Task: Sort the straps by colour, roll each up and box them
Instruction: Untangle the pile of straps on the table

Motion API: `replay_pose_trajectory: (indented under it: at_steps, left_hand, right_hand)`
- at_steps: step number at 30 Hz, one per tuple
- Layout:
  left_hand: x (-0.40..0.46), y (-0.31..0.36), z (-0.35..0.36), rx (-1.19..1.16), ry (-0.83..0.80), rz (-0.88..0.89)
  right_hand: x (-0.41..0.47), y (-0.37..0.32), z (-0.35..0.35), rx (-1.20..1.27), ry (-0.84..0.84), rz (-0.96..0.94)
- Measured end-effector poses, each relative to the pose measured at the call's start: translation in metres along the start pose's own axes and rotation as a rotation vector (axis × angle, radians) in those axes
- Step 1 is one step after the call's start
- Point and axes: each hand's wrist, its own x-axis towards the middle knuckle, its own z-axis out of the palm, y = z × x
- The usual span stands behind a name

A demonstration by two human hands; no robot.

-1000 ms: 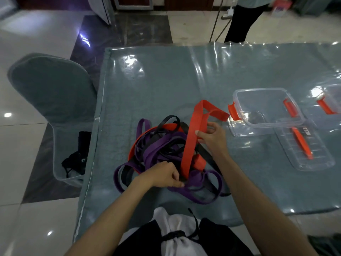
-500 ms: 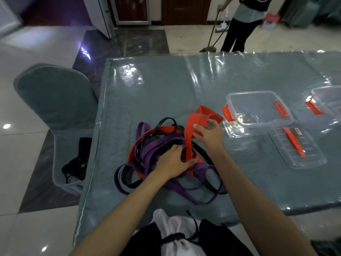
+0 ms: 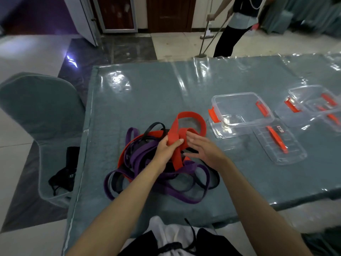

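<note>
Since the frame a second ago, the left hand (image 3: 168, 147) has come up off the heap to grip the red strap (image 3: 176, 137) where its bands cross, thumb over the top, while the right hand (image 3: 202, 147) has let go and now hovers just beside it with fingers straight and loosely spread, holding nothing. At a table (image 3: 147, 93) draped in teal cloth under clear plastic, the red strap's upper loop has dropped from standing tall to lying open towards the nearest clear box (image 3: 241, 109), its lower length running down into the tangle. That tangle of purple straps (image 3: 166, 190), black straps (image 3: 156, 126) and at least one more red band sits near the table's front-left edge, unsorted. The nearest box, with orange latches, stands empty on the right with its lid (image 3: 278, 145) lying just in front; a second clear box (image 3: 313, 100) sits farther right, partly cut off by the frame, and no strap shows in what can be seen of it. By the look of it the job is barely begun: one red strap is being freed and perhaps folded for rolling, nothing is rolled or boxed, and the colours remain to be separated. Beyond the far edge a person with a mop (image 3: 208, 34) works the floor.
</note>
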Motion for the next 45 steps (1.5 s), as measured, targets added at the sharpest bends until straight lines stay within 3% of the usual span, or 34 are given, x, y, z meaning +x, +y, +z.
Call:
replay_pose_trajectory:
  at_steps: [3,7,9,12,13,17,23,26,28,30,33,35,38,40,43,45]
  left_hand:
    - [0.001,0.007,0.006,-0.108,-0.130,-0.089]
    - [0.010,0.008,-0.004,-0.152,-0.049,-0.062]
    - [0.012,0.008,-0.013,-0.150,-0.084,-0.037]
    - [0.021,0.016,-0.022,-0.215,-0.035,-0.027]
    - [0.025,0.021,-0.024,-0.246,-0.018,-0.025]
    - [0.040,0.043,-0.024,-0.288,-0.003,-0.021]
    - [0.054,0.056,-0.015,-0.298,-0.011,0.005]
    - [0.060,0.069,-0.015,-0.362,0.031,0.018]
    - [0.058,0.078,-0.021,-0.359,0.057,0.027]
    - [0.051,0.083,-0.032,-0.358,0.082,0.029]
    - [0.034,0.083,-0.051,-0.386,0.094,0.016]
    - [0.019,0.082,-0.061,-0.413,0.099,0.010]
    - [-0.003,0.076,-0.071,-0.403,0.114,0.014]
    - [-0.014,0.072,-0.078,-0.398,0.139,0.020]
    - [-0.025,0.069,-0.090,-0.394,0.161,0.025]
    - [-0.028,0.069,-0.096,-0.377,0.151,0.031]
  right_hand:
    - [0.003,-0.003,0.004,0.049,-0.043,-0.045]
    - [0.011,-0.020,0.003,-0.176,-0.098,-0.133]
    - [0.016,-0.024,-0.001,-0.404,0.033,-0.190]
    - [0.025,-0.012,-0.016,-0.739,0.398,-0.267]
    - [0.023,-0.004,-0.021,-0.819,0.402,-0.257]
    - [0.007,0.031,-0.034,-1.109,0.100,-0.081]
    - [-0.015,0.045,-0.035,-1.317,-0.099,-0.271]
    - [-0.025,0.067,-0.020,-1.407,-0.326,-0.170]
    - [-0.030,0.083,-0.013,-1.361,-0.244,-0.185]
    - [-0.030,0.090,-0.015,-1.228,0.077,-0.223]
    - [-0.027,0.083,-0.024,-0.894,0.448,0.077]
    - [-0.024,0.080,-0.026,-0.829,0.523,0.186]
    - [-0.017,0.080,-0.018,-1.031,0.602,0.111]
    - [-0.011,0.080,-0.011,-1.010,0.687,0.056]
    - [0.003,0.076,-0.009,-0.521,0.886,0.032]
    - [0.007,0.067,-0.008,-0.084,0.914,0.039]
